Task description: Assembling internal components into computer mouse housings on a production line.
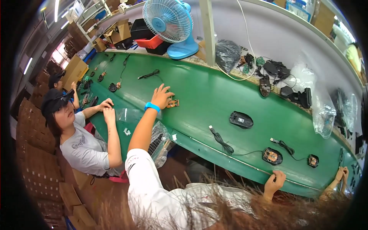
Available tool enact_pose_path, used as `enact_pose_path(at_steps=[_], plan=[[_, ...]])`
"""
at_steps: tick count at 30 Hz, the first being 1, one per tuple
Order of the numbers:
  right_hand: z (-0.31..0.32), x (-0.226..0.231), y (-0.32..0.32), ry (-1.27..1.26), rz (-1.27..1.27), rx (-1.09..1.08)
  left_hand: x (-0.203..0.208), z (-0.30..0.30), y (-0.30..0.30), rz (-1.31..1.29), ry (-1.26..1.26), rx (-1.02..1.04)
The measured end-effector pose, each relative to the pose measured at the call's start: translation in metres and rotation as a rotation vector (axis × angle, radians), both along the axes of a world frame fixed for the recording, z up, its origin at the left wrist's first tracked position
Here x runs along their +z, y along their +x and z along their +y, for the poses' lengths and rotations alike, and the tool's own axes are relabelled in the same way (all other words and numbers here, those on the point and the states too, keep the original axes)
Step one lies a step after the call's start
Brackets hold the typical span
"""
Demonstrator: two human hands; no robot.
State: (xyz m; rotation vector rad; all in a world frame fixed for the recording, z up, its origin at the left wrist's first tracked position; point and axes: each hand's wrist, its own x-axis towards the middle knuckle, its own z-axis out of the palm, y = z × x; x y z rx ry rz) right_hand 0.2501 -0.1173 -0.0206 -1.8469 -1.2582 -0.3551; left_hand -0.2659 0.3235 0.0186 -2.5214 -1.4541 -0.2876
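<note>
My left hand point(161, 96) reaches far out over the green bench, fingers spread, a blue band on its wrist. By its fingertips, partly covered, lies an orange-brown circuit board point(174, 103); I cannot tell whether they touch. Beyond it lies a coiled black cable point(148, 74). My right hand point(275, 181) is at the bench's near edge with curled fingers; what they hold, if anything, is hidden. Nearest to it is an open mouse base point(272, 156) with a circuit board inside, wired to a bundled USB cable point(221, 140). A black mouse shell point(241, 119) lies farther in.
A smaller mouse part with a board point(313, 161) and its cable point(283, 144) lie at right. Another person's hands point(341, 174) are at the right end; a co-worker point(88, 142) sits left. A blue fan point(168, 23) and plastic bags point(229, 55) line the back.
</note>
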Motion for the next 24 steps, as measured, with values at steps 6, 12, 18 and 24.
enact_pose_path(at_steps=[6,12,18,24], plan=[[-0.002,0.012,-0.002,-0.045,0.005,0.09,0.007,-0.018,0.006,0.094,-0.182,-0.036],[0.069,0.063,-0.027,-0.024,0.071,0.333,0.015,-0.059,0.08,-0.396,-0.104,-0.101],[0.185,0.096,-0.081,-0.213,0.339,0.733,0.029,-0.114,0.182,-0.767,-0.013,-0.286],[0.226,0.089,-0.085,-0.287,0.456,0.785,0.029,-0.161,0.245,-0.926,-0.132,-0.367]])
